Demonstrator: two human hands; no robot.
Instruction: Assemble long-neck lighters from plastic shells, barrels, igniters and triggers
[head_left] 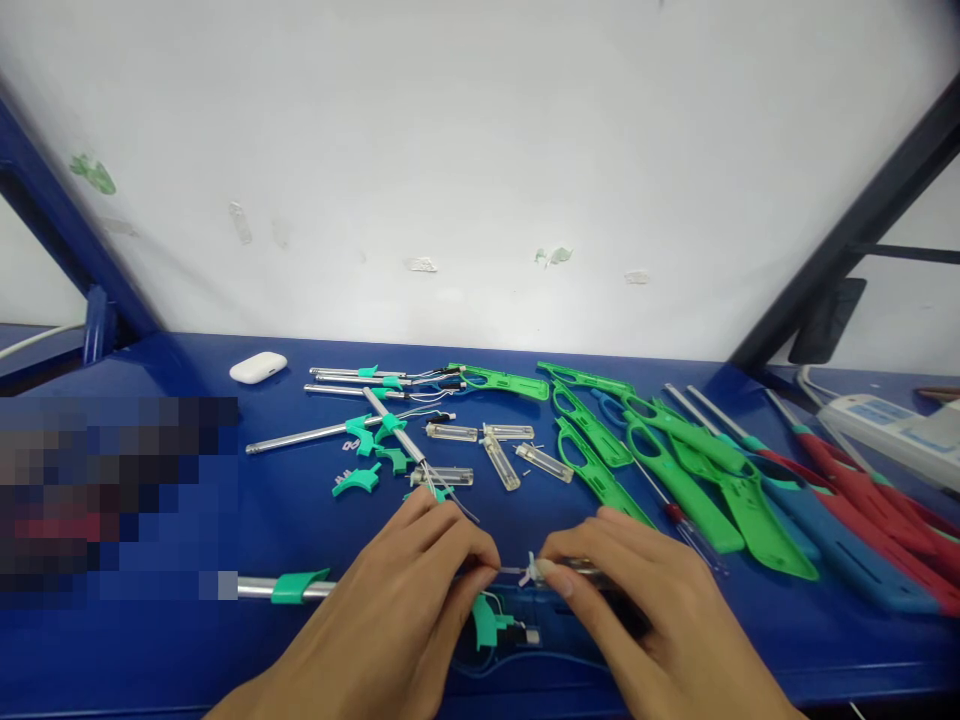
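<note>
My left hand [409, 590] is closed, thumb and forefinger pinching a thin pale tube [511, 570]. My right hand [645, 595] closes around a lighter's clear fuel tank [589, 566], mostly hidden by the fingers. At the tank's left end, a small whitish valve piece [532, 571] meets or nearly meets the tube; I cannot tell which. Beneath both hands lies a translucent blue lighter handle shell [517, 662] with a green trigger [486, 622] and a small black igniter part in it. A metal lighter barrel [259, 588] extends left from under my left hand, bearing a green clip [300, 587].
Beyond my hands lie several clear fuel tanks [501, 463], loose green triggers [356, 482] and metal barrels [322, 433]. Green handle shells [600, 480] and red and blue lighters [840, 510] spread right. A white case [259, 368] sits back left. A pixelated patch covers the left side.
</note>
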